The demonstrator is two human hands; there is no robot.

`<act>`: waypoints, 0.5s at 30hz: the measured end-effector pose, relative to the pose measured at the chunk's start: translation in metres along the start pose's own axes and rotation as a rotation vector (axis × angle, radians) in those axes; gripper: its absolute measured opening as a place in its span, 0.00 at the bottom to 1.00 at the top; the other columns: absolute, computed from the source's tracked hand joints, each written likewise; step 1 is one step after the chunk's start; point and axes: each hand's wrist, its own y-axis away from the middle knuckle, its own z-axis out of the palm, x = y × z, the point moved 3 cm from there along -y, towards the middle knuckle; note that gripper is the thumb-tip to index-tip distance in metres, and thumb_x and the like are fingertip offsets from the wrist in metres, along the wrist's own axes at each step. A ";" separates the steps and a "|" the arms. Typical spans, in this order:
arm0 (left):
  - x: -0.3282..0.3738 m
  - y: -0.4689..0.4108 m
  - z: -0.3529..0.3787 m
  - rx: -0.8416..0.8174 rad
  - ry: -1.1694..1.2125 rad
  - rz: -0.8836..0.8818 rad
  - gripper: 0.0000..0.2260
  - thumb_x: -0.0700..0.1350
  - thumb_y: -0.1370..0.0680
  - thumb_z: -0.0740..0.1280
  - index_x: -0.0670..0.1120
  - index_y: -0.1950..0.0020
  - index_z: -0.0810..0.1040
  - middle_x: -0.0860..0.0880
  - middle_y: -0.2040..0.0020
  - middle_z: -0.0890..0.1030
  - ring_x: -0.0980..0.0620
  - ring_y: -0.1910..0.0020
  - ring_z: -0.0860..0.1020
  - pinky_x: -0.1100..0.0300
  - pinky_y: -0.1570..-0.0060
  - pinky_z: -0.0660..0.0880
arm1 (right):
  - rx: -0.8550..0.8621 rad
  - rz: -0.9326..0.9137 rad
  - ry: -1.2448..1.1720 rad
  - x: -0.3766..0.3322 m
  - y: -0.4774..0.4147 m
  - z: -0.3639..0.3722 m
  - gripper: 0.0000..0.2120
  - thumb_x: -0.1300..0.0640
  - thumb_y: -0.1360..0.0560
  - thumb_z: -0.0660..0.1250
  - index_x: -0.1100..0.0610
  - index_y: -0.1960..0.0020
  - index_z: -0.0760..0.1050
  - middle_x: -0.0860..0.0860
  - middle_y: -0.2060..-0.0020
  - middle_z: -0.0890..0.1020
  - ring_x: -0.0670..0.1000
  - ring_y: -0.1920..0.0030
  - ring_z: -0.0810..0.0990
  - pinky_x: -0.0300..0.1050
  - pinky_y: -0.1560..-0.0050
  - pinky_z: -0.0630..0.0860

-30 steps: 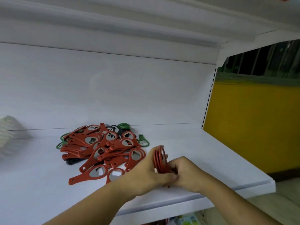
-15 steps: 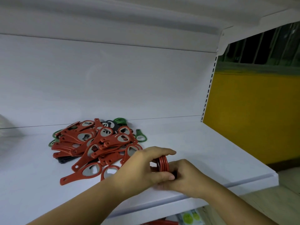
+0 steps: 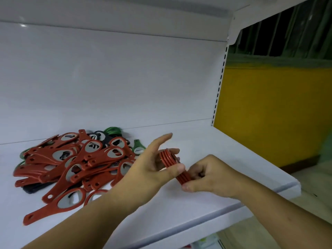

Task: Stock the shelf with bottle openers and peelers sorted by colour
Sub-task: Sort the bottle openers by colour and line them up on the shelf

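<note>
Red opener stack (image 3: 169, 159) gripped by left hand (image 3: 149, 169) and right hand (image 3: 210, 175), near shelf (image 3: 233, 164) front edge; loose pile (image 3: 75, 164) just left

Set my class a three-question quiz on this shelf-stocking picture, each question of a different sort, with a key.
1. True or false: the left hand and the right hand both hold the stack of red openers.
2. The loose pile on the shelf lies: A, left of the stack; B, right of the stack; C, under the stack.
3. Fill in: the lone opener at the pile's right edge, beside the left hand, is ____.
Key: 1 true; 2 A; 3 green.
</note>
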 end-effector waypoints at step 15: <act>-0.061 -0.046 0.048 -0.146 -1.158 0.090 0.32 0.66 0.32 0.45 0.58 0.32 0.70 0.59 0.31 0.68 0.58 0.29 0.66 0.65 0.33 0.52 | 0.505 0.566 0.407 0.102 -0.099 -0.180 0.21 0.58 0.35 0.77 0.58 0.71 0.64 0.52 0.73 0.66 0.50 0.73 0.64 0.41 0.73 0.58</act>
